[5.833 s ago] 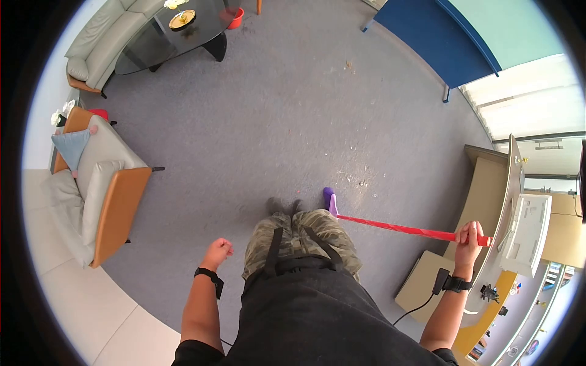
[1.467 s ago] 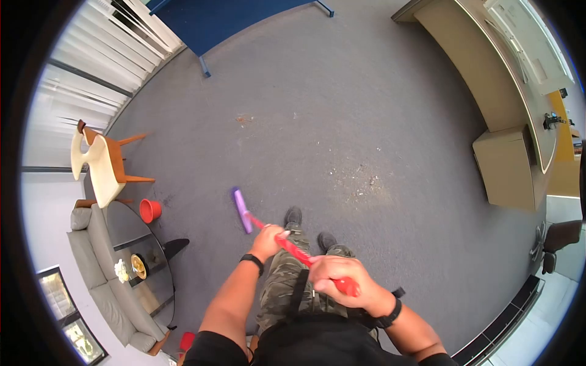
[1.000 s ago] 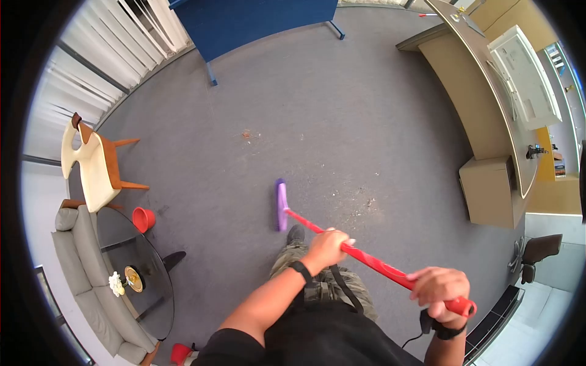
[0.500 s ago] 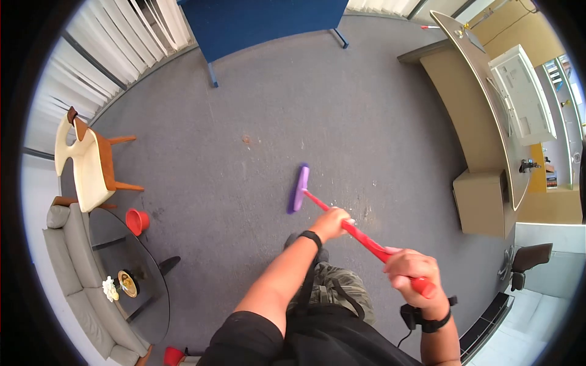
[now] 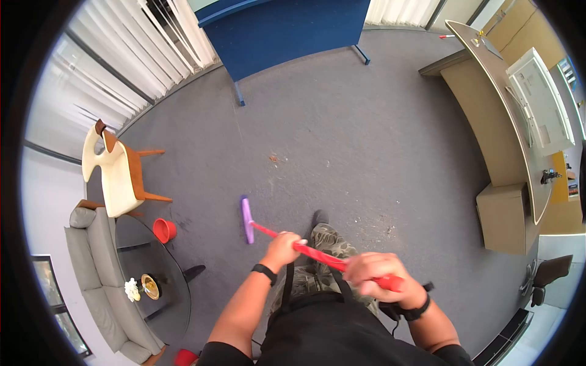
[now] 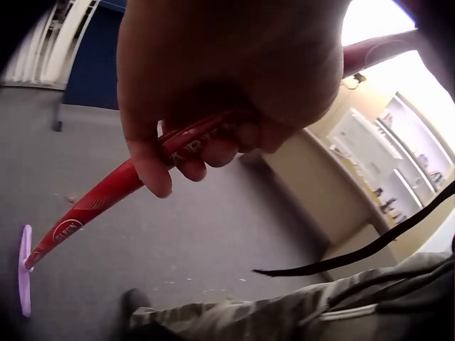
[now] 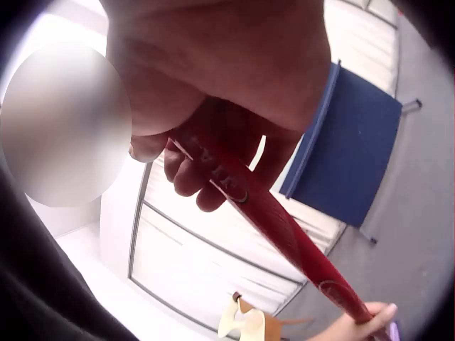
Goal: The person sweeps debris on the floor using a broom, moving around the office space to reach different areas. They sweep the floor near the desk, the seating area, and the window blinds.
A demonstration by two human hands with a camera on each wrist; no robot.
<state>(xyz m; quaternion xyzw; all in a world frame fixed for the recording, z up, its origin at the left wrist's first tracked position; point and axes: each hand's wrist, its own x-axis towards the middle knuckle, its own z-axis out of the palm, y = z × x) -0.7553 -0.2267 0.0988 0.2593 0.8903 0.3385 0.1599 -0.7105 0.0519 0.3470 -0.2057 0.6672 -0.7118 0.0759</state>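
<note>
Looking down from the head: the red handle (image 5: 317,253) ran across the person's front from the 4 o'clock side toward 10 o'clock. It ended at the purple head (image 5: 246,219), which sat on the grey carpet (image 5: 366,140).
Hands on the shaft: the left hand (image 5: 284,245) gripped lower down, nearer the purple head; the right hand (image 5: 378,274) wrapped the top end.
Around the head: pale crumbs (image 5: 384,227) lay at 3 o'clock of it, beyond the shoe (image 5: 318,216). A brownish scrap (image 5: 273,158) lay at about 1 o'clock. The red bucket (image 5: 163,230) and glass table (image 5: 152,268) stood at 9 o'clock, near but apart.
Left wrist view: the fingers (image 6: 153,167) were curled tight round the red handle (image 6: 106,199). It slanted toward 8 o'clock, down to the purple head (image 6: 25,277) on the carpet.
Right wrist view: the fingers (image 7: 186,174) were clamped on the red handle (image 7: 284,227) at its upper end. The shaft pointed toward 5 o'clock, where the left hand (image 7: 362,323) showed at the edge, with a blue partition (image 7: 355,149) behind.
</note>
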